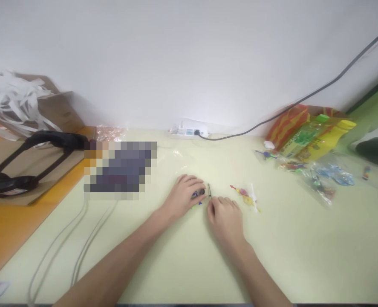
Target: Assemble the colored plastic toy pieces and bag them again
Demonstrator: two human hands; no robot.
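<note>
My left hand [184, 195] rests on the pale table [182, 256], its fingers closed around a small blue and dark toy part [198, 195]. Just to its right, my right hand [224, 217] pinches a thin dark stick-like tool [209, 190] that stands almost upright beside the part. A small yellow, red and white toy piece [248, 197] lies on the table right of both hands, untouched.
Clear bags of small colourful parts [316, 177] and a yellow-orange package [307, 130] lie at the right. A power strip [189, 132] with a dark cable sits by the wall. Black headphones [25, 162] rest on cardboard at the left. White cables [80, 247] trail along the table's left side.
</note>
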